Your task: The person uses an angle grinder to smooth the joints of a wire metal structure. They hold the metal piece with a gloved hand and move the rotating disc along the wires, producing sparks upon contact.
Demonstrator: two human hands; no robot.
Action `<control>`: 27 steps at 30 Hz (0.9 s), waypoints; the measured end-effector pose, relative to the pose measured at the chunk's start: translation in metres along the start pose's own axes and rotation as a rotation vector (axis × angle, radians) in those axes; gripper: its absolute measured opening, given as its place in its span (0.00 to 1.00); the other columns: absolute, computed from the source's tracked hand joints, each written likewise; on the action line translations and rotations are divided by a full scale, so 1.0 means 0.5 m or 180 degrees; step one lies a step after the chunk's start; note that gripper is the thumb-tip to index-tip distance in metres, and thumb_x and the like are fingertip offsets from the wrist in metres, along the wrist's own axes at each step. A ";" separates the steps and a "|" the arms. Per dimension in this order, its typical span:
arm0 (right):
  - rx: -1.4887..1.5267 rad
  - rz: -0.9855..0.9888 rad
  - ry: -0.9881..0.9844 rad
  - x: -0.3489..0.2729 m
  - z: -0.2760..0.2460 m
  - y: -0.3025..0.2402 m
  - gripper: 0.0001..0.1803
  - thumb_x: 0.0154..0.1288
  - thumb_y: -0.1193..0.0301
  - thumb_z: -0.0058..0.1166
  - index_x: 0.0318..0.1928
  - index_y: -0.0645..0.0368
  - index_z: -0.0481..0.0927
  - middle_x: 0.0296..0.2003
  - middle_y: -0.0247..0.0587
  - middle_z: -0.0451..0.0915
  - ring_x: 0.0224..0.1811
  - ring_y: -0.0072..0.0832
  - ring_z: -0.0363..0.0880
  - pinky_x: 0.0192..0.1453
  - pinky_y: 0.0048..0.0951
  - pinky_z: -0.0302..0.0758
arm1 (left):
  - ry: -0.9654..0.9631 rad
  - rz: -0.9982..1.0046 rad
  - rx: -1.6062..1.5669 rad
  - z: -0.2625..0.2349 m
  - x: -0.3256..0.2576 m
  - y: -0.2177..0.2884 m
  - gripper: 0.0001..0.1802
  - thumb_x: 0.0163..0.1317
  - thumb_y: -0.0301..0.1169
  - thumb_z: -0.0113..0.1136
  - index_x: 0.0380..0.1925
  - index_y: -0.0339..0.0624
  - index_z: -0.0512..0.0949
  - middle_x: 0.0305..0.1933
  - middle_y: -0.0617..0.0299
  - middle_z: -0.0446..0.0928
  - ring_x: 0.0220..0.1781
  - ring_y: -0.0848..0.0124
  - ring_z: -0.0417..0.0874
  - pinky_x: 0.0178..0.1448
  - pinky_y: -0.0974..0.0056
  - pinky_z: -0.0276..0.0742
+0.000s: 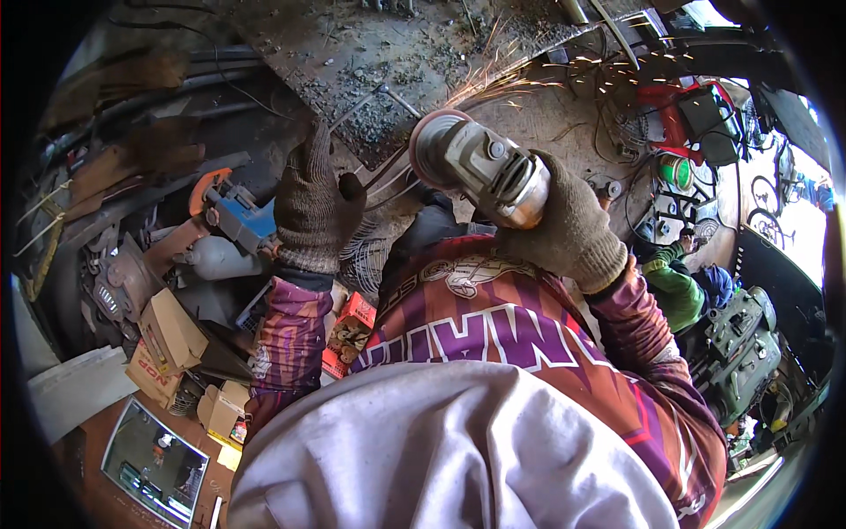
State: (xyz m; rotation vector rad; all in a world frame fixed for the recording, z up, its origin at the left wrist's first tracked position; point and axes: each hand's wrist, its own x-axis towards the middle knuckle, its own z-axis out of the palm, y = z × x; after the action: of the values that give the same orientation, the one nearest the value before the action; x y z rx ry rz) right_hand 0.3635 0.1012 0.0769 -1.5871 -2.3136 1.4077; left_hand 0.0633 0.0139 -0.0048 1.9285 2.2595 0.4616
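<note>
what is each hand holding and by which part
Right hand: a grinder, by its body, away from the disc. Left hand: seemingly a bent metal rod, by one end.

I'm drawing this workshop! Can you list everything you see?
Angle grinder: one, grey, in right hand
Bent rod: one, grey, by left hand
Sparks: many, orange, upper right
Work surface: one, grey, top
Tool: one, blue and orange, left
Cardboard boxes: at least two, brown, lower left
Crate: one, red, below left hand
Framed panel: one, dark, lower left
Large machine: one, grey-green, lower right
Co-worker: one, green top, right
Small clutter: uncountable, mixed, left
Cloth: one, white, bottom
Shirt: one, maroon, middle
Hands: two, brown-gloved, upper middle
</note>
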 end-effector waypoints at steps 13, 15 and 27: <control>0.0055 0.0183 0.0097 -0.008 0.006 0.018 0.50 0.45 0.59 0.82 0.68 0.61 0.72 0.55 0.55 0.85 0.59 0.48 0.86 0.63 0.44 0.83 | -0.0221 -0.0146 -0.0058 -0.007 0.006 0.004 0.45 0.54 0.31 0.67 0.74 0.37 0.65 0.61 0.37 0.77 0.59 0.40 0.82 0.62 0.46 0.81; 0.0120 0.0237 0.0069 -0.007 0.009 0.020 0.50 0.45 0.59 0.82 0.68 0.61 0.72 0.55 0.55 0.85 0.59 0.48 0.86 0.62 0.44 0.83 | -0.0274 -0.0180 -0.0051 -0.005 0.001 0.002 0.45 0.54 0.31 0.68 0.75 0.37 0.65 0.62 0.37 0.77 0.60 0.40 0.82 0.62 0.45 0.81; 0.0193 0.0094 0.0241 -0.038 0.034 0.050 0.45 0.48 0.60 0.81 0.65 0.62 0.74 0.54 0.54 0.86 0.58 0.47 0.87 0.62 0.43 0.82 | -0.0332 -0.0108 -0.0171 -0.020 0.005 0.008 0.47 0.55 0.29 0.67 0.76 0.39 0.62 0.67 0.35 0.74 0.65 0.39 0.79 0.69 0.45 0.77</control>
State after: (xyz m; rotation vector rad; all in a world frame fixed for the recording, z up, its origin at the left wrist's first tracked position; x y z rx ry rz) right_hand 0.3839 0.0781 0.0587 -1.6347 -2.1936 1.3839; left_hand 0.0635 0.0156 0.0064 1.8409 2.1887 0.4035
